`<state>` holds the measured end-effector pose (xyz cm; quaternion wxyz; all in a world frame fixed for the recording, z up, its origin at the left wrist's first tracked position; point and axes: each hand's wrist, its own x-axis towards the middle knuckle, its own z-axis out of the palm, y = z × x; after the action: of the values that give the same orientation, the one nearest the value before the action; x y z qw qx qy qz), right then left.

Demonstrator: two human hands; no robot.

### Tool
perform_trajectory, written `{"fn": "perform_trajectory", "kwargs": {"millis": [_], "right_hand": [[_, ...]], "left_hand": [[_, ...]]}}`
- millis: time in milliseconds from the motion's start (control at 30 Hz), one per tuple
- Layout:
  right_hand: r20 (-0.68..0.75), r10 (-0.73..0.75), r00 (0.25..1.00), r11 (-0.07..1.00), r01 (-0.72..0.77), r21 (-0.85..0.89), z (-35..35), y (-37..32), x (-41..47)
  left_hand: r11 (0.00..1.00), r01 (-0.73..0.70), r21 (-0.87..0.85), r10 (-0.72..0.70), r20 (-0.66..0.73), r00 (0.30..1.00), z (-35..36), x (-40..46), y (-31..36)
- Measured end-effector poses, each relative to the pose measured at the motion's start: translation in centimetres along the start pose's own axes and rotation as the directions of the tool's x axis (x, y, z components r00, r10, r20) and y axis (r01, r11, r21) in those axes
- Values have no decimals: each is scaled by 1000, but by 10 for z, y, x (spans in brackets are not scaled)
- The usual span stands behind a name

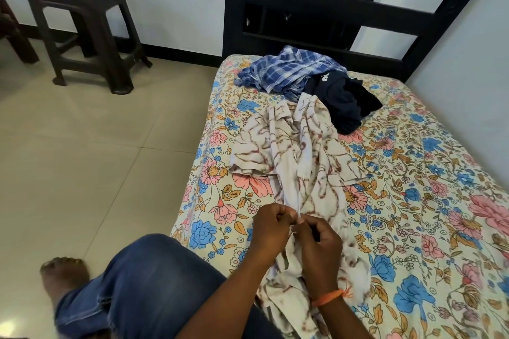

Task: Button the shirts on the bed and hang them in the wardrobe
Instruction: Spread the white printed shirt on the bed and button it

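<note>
A cream shirt with brown vein-like print (pixel 297 151) lies lengthwise on the floral bedsheet (pixel 413 201), its front placket running toward me. My left hand (pixel 271 228) pinches the left edge of that placket. My right hand (pixel 319 242), with an orange thread at the wrist, pinches the right edge right beside it. Fingertips of both hands meet at the placket's lower part. Whether a button sits between them is hidden by my fingers. Farther up the bed lie a crumpled blue checked shirt (pixel 289 69) and a dark navy garment (pixel 347 102).
A dark headboard (pixel 344 8) closes off the far end of the bed, with a wall along the right side. A brown plastic stool (pixel 82 25) stands on the tiled floor at the left. My jeans-clad leg (pixel 154 283) and bare foot (pixel 64 275) are at the bed's near left corner.
</note>
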<state>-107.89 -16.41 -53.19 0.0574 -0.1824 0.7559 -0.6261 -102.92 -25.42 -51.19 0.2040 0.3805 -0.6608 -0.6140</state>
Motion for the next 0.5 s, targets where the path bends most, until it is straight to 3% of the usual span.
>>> {"fn": "perform_trajectory", "kwargs": {"millis": [167,500], "right_hand": [[58,95,994,973,-105,207,-5,-7,2],[115,128,985,966,-150,209,-4,0,6]], "left_hand": [[1000,4,11,-4,-26,1000,1,3,-5],[991,60,-122,-66,-47,997,-3,1,-2]]}}
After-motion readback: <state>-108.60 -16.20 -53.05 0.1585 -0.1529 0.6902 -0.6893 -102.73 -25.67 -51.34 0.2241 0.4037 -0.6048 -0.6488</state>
